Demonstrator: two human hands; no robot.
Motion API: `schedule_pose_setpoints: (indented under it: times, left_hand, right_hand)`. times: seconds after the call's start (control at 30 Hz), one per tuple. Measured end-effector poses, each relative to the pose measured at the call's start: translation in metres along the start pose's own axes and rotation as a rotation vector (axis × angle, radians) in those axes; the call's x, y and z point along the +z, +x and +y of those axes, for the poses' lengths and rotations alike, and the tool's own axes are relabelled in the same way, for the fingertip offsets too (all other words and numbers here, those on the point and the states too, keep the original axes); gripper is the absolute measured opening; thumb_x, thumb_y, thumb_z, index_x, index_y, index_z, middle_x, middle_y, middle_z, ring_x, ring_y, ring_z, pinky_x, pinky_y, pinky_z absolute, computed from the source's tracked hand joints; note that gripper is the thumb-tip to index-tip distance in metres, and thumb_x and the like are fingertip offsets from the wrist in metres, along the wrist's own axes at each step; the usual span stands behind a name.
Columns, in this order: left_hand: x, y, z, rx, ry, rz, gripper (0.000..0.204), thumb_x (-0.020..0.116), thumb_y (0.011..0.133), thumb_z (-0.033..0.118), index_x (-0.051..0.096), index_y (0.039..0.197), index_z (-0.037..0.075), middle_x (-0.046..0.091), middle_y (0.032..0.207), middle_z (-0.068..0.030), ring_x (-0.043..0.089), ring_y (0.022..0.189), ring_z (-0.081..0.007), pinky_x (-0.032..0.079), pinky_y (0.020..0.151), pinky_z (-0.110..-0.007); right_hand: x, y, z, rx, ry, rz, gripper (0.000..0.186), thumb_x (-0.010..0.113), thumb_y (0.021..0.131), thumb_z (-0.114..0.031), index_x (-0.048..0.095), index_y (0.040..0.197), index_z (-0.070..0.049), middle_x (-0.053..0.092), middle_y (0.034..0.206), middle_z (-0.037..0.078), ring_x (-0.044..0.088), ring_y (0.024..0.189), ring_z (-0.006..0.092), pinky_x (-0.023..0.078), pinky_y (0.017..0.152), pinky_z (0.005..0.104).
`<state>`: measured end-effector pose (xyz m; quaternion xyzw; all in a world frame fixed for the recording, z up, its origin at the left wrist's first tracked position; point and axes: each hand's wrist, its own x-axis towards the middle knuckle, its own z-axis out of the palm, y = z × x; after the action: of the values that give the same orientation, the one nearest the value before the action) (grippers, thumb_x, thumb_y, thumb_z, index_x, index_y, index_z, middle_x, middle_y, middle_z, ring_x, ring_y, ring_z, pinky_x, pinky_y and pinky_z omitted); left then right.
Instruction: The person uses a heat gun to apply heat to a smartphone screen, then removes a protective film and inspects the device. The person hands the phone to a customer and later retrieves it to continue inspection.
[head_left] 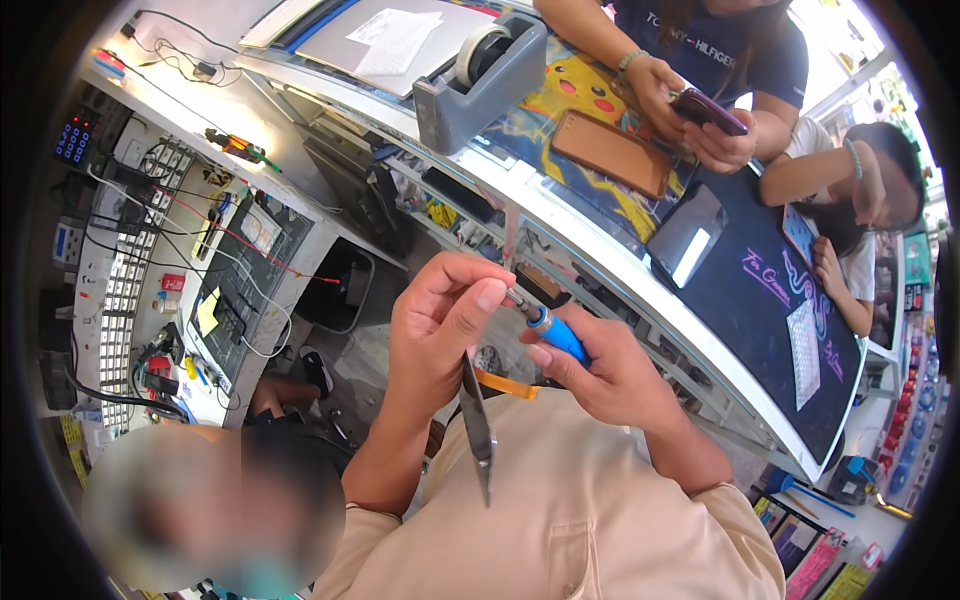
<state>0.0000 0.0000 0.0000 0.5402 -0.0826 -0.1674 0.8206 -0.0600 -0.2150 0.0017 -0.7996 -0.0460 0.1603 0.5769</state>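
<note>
In front of my chest, my right hand [620, 375] is closed around the blue handle of a screwdriver [560, 335], its metal shaft pointing up and left. My left hand [440, 325] pinches with thumb and forefinger at the shaft's tip; anything tiny between those fingertips is hidden. From under the left palm hangs a flat, pointed metal tool [478, 425], tweezers-like, its point down. Between my hands, an orange strip [508, 384] juts out beside the metal tool; whether the two are joined I cannot tell.
Across the glass counter [745, 415] one person holds a phone [710, 112]; another sits at right. On it are a tape dispenser [480, 80], a brown phone case [610, 152] and a dark phone [690, 233]. At left are a cable-strewn workbench [215, 375], a black bin [335, 285] and another person.
</note>
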Motion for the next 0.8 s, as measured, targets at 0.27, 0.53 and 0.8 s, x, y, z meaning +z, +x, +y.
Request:
schedule_pose_setpoints:
  times: [0.27,0.53,0.8]
  left_hand:
    - [0.007,0.005,-0.008,0.15,0.275,-0.004,0.01,0.073,0.102,0.009,0.07,0.109,0.003,0.069,0.103,0.0017,0.056,0.085,0.0009,0.042,0.074,-0.016]
    - [0.01,0.01,-0.001,0.009,0.254,0.017,0.02,0.068,0.107,0.021,0.071,0.113,0.002,0.065,0.097,0.0022,0.052,0.079,0.0003,0.04,0.07,-0.017]
    - [-0.03,0.019,-0.054,-0.247,-0.288,0.151,0.06,0.048,0.11,0.058,0.064,0.128,0.002,0.063,0.1,-0.0049,0.045,0.052,-0.0092,0.038,0.051,-0.022]
  right_hand:
    - [0.0,-0.004,-0.007,-0.157,-0.221,0.215,0.029,0.072,0.103,-0.023,0.067,0.121,-0.001,0.068,0.086,0.015,0.067,0.072,0.0225,0.053,0.068,0.0349]
    - [-0.003,0.002,-0.005,-0.016,-0.034,0.093,0.031,0.067,0.105,-0.025,0.065,0.126,-0.003,0.067,0.084,0.013,0.064,0.071,0.0228,0.051,0.068,0.0345]
    - [-0.006,0.006,0.01,0.023,0.631,-0.112,0.055,0.062,0.107,-0.025,0.045,0.154,0.0,0.049,0.084,-0.002,0.047,0.066,0.0061,0.04,0.062,0.0228]
